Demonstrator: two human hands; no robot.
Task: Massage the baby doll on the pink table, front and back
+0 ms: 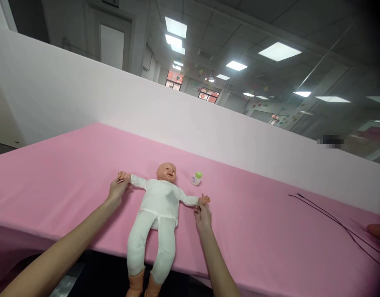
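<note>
from afar i see the left hand [117,192] bare; the right hand [204,216] bare; both forearms [68,243] uncovered, slim, tapering toward the wrists [113,201].

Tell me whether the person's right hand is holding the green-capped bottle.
No, the right hand holds the doll near its wrist, while the bottle sits apart on the pink cloth.
</note>
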